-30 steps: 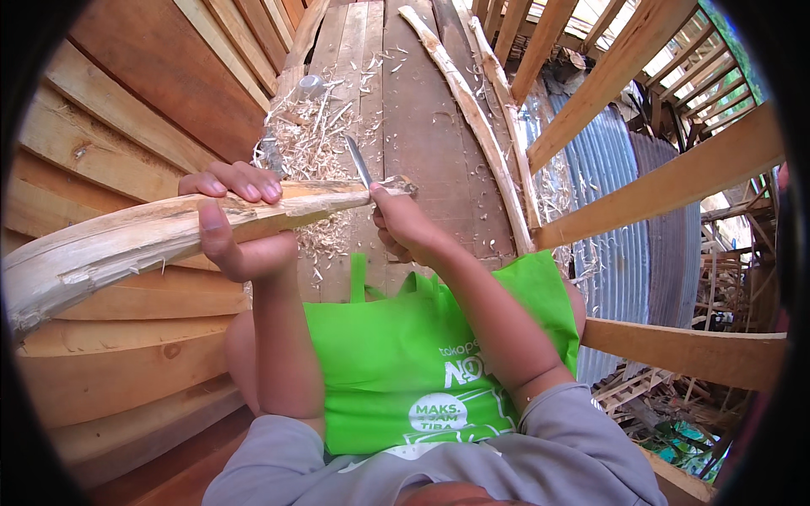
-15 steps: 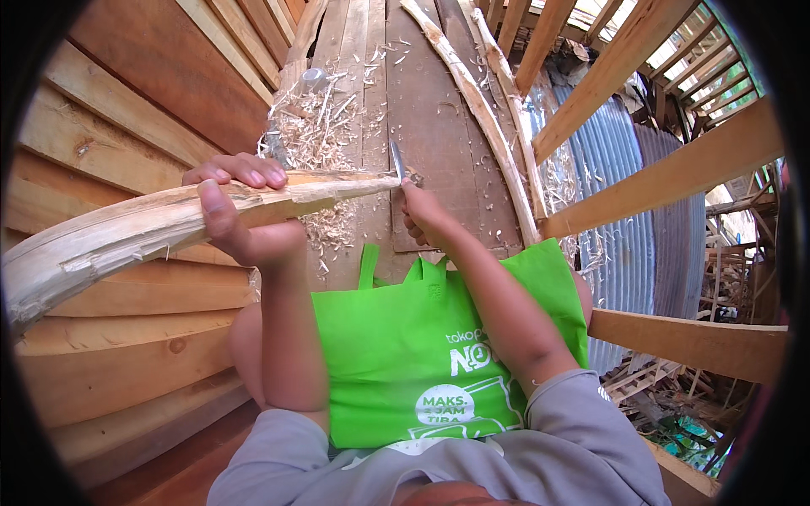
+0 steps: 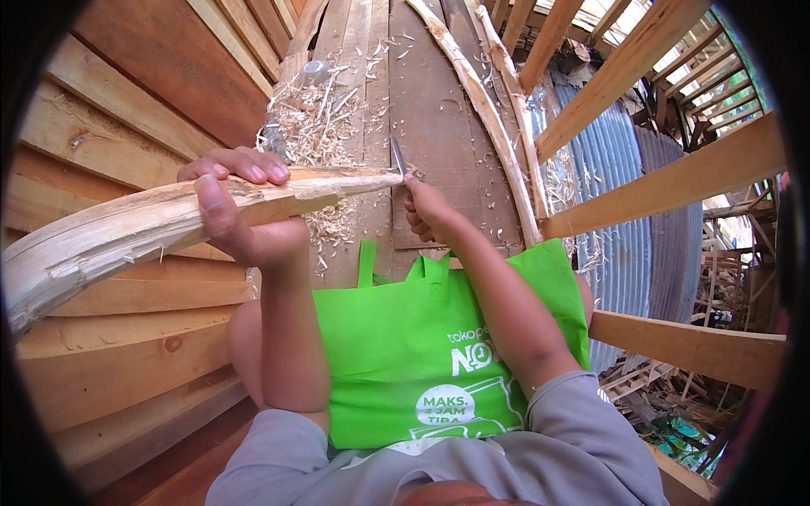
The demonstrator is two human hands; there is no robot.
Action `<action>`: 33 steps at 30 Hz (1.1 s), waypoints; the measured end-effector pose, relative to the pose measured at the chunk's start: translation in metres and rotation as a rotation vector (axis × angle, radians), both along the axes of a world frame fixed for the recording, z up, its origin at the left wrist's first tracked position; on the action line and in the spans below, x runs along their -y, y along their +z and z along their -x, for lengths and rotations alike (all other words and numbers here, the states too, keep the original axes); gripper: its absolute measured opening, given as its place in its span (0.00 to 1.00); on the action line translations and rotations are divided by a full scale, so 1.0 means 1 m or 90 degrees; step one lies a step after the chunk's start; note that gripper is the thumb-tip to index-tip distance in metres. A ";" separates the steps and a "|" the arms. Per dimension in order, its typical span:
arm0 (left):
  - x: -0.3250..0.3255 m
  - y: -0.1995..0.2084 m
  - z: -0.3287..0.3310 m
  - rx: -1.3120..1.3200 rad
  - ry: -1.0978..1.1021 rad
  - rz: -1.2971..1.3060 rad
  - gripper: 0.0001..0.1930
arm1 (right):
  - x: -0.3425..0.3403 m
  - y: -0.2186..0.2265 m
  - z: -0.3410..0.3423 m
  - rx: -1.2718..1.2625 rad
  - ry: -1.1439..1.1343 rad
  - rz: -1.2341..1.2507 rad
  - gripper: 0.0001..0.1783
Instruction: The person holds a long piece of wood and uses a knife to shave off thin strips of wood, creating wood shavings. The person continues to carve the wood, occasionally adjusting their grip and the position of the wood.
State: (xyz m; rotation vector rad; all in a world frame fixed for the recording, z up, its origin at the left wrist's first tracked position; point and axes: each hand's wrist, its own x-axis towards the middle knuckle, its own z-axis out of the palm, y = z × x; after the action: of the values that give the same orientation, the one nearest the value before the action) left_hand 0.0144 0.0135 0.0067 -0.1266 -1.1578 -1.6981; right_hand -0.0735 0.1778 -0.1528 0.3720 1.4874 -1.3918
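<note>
A long pale wooden pole, peeled and tapering to a point, reaches from the left rim toward the middle. My left hand grips it, thumb on the near side and fingers over the far side. At its thin tip, my right hand is closed round a knife, whose handle is mostly hidden. The knife's blade points away from me and crosses the tip of the pole. Across my lap lies a green bag with white print, under my right forearm.
Wood shavings are heaped on the plank floor beside a small clear cup. Two peeled poles lie along the right side. A plank wall stands left; slanted wooden rails and corrugated metal sheeting are right.
Both hands keep their grips. The knife stays at the pole's tip, and the pole and hands have shifted only very slightly.
</note>
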 end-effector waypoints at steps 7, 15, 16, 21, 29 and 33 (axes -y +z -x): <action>0.002 -0.002 0.000 -0.017 -0.024 0.008 0.14 | 0.001 0.010 -0.001 -0.013 -0.001 -0.039 0.31; 0.002 -0.002 0.000 -0.005 -0.032 -0.013 0.14 | 0.006 0.020 -0.002 -0.035 -0.003 -0.032 0.31; 0.002 0.000 0.001 -0.009 -0.037 -0.008 0.14 | 0.006 0.020 -0.003 -0.035 0.005 -0.017 0.31; 0.004 -0.001 -0.001 -0.011 -0.036 -0.023 0.13 | 0.012 0.050 -0.012 -0.014 0.070 0.094 0.31; 0.007 -0.005 -0.003 -0.002 -0.023 -0.020 0.13 | 0.021 0.068 -0.031 -0.067 0.067 0.100 0.31; 0.002 0.000 -0.001 -0.003 -0.030 -0.011 0.13 | 0.003 0.038 -0.003 -0.095 0.050 -0.069 0.28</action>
State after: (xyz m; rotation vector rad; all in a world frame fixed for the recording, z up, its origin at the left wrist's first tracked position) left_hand 0.0152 0.0120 0.0070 -0.1482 -1.1445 -1.7474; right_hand -0.0701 0.1745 -0.1151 0.2779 1.6869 -1.3036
